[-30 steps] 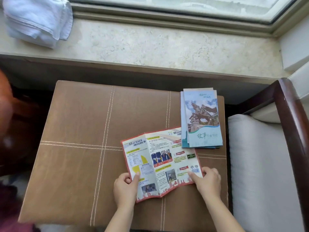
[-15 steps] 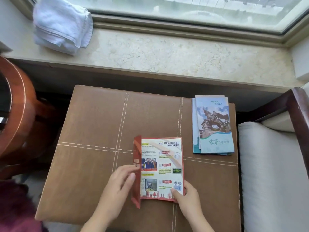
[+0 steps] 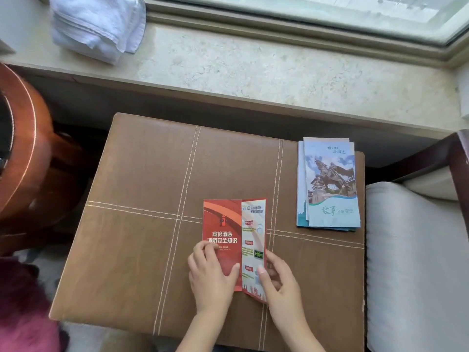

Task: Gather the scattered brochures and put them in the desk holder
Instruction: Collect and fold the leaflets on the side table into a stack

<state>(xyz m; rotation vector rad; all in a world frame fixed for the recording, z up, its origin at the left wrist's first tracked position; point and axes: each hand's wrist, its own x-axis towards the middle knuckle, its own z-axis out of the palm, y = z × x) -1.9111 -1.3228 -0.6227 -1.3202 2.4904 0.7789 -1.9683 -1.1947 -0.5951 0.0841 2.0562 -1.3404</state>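
Head view, steeply down onto brown ottoman [image 3: 142, 224]

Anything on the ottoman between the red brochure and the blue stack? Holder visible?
Nothing visible: only bare ottoman lies between the red brochure and the blue stack. No holder in view.

One red brochure [image 3: 223, 224]; one towel [image 3: 96, 24]

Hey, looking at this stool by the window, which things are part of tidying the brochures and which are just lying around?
Part of the job: red brochure, under the left hand and right hand; stack of blue brochures on the brown stool. No holder in view.
Just lying about: white towel on the windowsill; pale seat cushion; round wooden table.
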